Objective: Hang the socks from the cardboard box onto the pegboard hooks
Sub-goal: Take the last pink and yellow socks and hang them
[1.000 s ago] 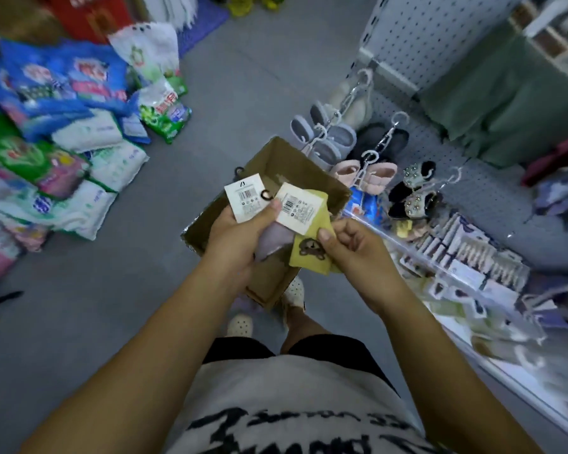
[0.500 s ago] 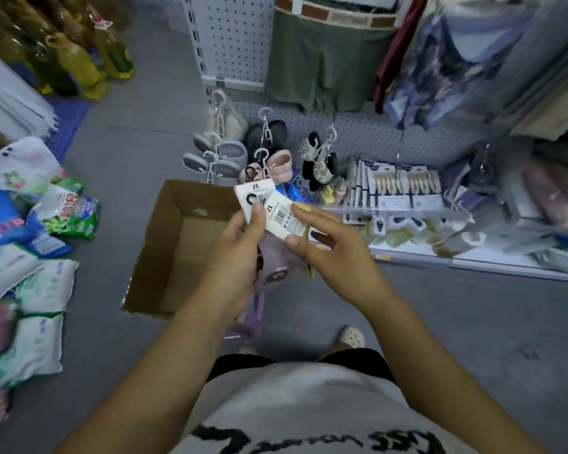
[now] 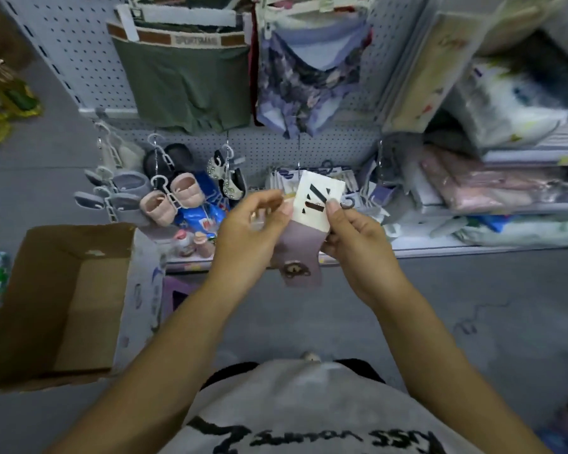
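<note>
Sock [image 3: 300, 257]: mauve, bear motif near lower edge. Held in mid-air just above view centre, at 3 o'clock from the cardboard box [image 3: 143, 290] and well apart from it. White card label [image 3: 317, 199] with black markings folded over the sock top. Small dark hanger hook [image 3: 347, 202] projecting from the label at 3 o'clock.

Left hand [image 3: 253, 227]: fingers curled, pinching sock and label along the 9 o'clock edge, thumb tip against the label face. Thin yellow strip [image 3: 288, 194] between fingertips and label; too blurred to identify.

Right hand [image 3: 358, 240]: thumb pressed on the lower right corner of the label, fingers curled behind, pinching label and sock from 3 o'clock.

Cardboard box: on the floor [image 3: 473, 322] at 9 o'clock of view, top open.

Pegboard [image 3: 269, 149]: grey-white, at 12 o'clock behind both hands. Thin wire pegboard hook [image 3: 298, 155] at 12 o'clock from the label, near its top edge; contact not determinable.

Hung on the pegboard:
- olive-green boxer shorts [image 3: 191, 90] at 11 o'clock;
- purple floral garment [image 3: 305, 83] at 12 o'clock;
- pink slippers [image 3: 174, 201] and grey slippers [image 3: 125, 194] on white hangers, at 9 o'clock from the left hand.

Shelf [image 3: 456, 249] at 3 o'clock, carrying packaged textiles [image 3: 473, 188].
</note>
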Available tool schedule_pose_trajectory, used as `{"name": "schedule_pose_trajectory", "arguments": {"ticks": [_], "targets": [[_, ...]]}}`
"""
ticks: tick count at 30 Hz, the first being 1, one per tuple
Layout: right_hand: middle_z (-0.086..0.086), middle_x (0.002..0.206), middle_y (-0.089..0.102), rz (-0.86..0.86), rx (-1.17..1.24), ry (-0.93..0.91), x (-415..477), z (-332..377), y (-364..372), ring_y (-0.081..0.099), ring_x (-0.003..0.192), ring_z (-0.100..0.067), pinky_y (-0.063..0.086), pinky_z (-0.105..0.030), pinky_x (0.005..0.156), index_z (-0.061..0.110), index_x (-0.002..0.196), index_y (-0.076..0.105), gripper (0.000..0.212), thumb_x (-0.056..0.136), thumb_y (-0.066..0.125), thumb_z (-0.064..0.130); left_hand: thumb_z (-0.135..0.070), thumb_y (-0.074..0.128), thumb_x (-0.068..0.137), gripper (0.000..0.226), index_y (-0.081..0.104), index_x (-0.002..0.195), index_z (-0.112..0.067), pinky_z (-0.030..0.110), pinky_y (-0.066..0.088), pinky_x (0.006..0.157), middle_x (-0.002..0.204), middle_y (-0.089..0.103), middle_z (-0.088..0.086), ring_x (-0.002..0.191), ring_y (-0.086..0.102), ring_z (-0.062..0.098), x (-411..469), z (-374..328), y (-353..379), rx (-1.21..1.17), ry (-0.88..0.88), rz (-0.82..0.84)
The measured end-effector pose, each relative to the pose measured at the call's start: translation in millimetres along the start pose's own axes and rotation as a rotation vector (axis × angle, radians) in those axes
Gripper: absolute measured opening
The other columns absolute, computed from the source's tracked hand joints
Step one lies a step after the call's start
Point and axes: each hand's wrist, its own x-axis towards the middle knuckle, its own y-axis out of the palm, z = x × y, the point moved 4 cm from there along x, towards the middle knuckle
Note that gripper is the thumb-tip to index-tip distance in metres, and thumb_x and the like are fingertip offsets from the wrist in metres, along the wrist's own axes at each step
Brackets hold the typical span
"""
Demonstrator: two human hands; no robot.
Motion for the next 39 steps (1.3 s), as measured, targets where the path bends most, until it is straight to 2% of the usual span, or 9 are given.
{"name": "schedule_pose_trajectory", "arguments": {"ticks": [3, 7, 10, 14, 16, 20, 25, 34, 39], "targets": [[-0.024, 0.103, 0.074, -0.01, -0.042, -0.006, 10.6, 21.3, -52.8, 0.071, 0.097, -0.035, 0.058, -0.051, 0.091, -0.003, 0.104, 0.069, 0.037, 0.098, 0.06, 0.032, -0.027, 0.079, 0.087, 0.035, 0.065, 0.119, -0.022, 0.017, 0.052, 0.088, 0.109, 0.072, -0.006, 0.102, 0.066, 0.002, 16.3, -8.3, 46.9, 0.056, 0.02, 0.023], [-0.02, 0.099, 0.075, -0.03, -0.052, -0.022, 18.7, 40.2, -107.0, 0.072, 0.087, -0.027, 0.061, -0.044, 0.084, -0.001, 0.101, 0.071, 0.03, 0.092, 0.069, 0.028, -0.019, 0.078, 0.087, 0.015, 0.074, 0.098, -0.009, 0.022, 0.056, 0.079, 0.093, 0.075, 0.004, 0.079, 0.064, 0.005, 24.0, -25.3, 102.2, 0.059, 0.036, 0.131], [-0.027, 0.104, 0.072, -0.036, -0.039, 0.005, 26.8, 43.0, -139.4, 0.07, 0.087, -0.028, 0.06, -0.046, 0.085, 0.0, 0.106, 0.07, 0.031, 0.092, 0.07, 0.027, -0.02, 0.075, 0.09, 0.016, 0.071, 0.096, -0.005, 0.027, 0.055, 0.077, 0.091, 0.076, 0.011, 0.078, 0.065, 0.011, 29.6, -30.1, 129.4, 0.055, 0.034, 0.15], [-0.013, 0.094, 0.075, -0.072, -0.055, 0.03, 37.1, 46.6, -167.9, 0.07, 0.074, -0.016, 0.058, -0.025, 0.063, 0.007, 0.106, 0.068, 0.015, 0.093, 0.068, 0.014, -0.027, 0.07, 0.095, 0.026, 0.062, 0.095, -0.003, 0.043, 0.055, 0.078, 0.09, 0.073, 0.024, 0.076, 0.06, 0.021, 43.3, -27.9, 141.1, 0.032, -0.016, 0.123], [-0.013, 0.093, 0.075, -0.085, -0.064, 0.03, 43.8, 50.8, -177.3, 0.072, 0.072, -0.016, 0.056, -0.022, 0.059, 0.007, 0.106, 0.065, 0.013, 0.093, 0.067, 0.006, -0.029, 0.067, 0.097, 0.025, 0.06, 0.096, -0.005, 0.04, 0.052, 0.078, 0.091, 0.074, 0.02, 0.078, 0.062, 0.018, 50.6, -30.7, 141.0, 0.021, -0.036, 0.085], [-0.02, 0.106, 0.074, -0.101, -0.1, -0.026, 61.5, 65.9, -189.4, 0.071, 0.087, -0.028, 0.059, -0.037, 0.075, -0.001, 0.116, 0.062, 0.026, 0.091, 0.068, 0.001, -0.024, 0.063, 0.1, 0.006, 0.062, 0.097, -0.019, 0.03, 0.051, 0.07, 0.08, 0.078, -0.008, 0.072, 0.068, 0.005, 67.3, -44.3, 143.5, -0.082, -0.066, 0.033], [-0.009, 0.099, 0.076, -0.152, -0.162, -0.14, 84.3, 106.2, -193.4, 0.072, 0.082, -0.012, 0.056, -0.028, 0.067, 0.006, 0.117, 0.058, 0.029, 0.091, 0.068, 0.0, -0.032, 0.061, 0.101, 0.011, 0.062, 0.101, -0.021, 0.038, 0.05, 0.075, 0.09, 0.079, 0.003, 0.081, 0.067, 0.019, 99.6, -79.3, 150.4, -0.086, 0.005, 0.073], [-0.005, 0.116, 0.073, -0.151, -0.314, -0.403, 133.4, 211.1, -168.7, 0.07, 0.107, -0.015, 0.058, -0.031, 0.091, 0.018, 0.138, 0.052, 0.049, 0.093, 0.067, 0.005, -0.034, 0.062, 0.1, 0.008, 0.063, 0.102, -0.026, 0.042, 0.051, 0.075, 0.091, 0.079, 0.003, 0.083, 0.068, 0.031, 187.3, -177.3, 142.7, -0.105, 0.237, 0.084], [-0.001, 0.118, 0.073, -0.204, -0.31, -0.495, 157.1, 263.0, -151.2, 0.07, 0.109, -0.015, 0.057, -0.033, 0.092, 0.027, 0.142, 0.048, 0.054, 0.094, 0.067, 0.01, -0.031, 0.06, 0.101, 0.013, 0.064, 0.108, -0.021, 0.031, 0.054, 0.078, 0.096, 0.079, -0.002, 0.092, 0.074, 0.019, 229.5, -241.9, 132.9, -0.085, 0.387, 0.118]]}}
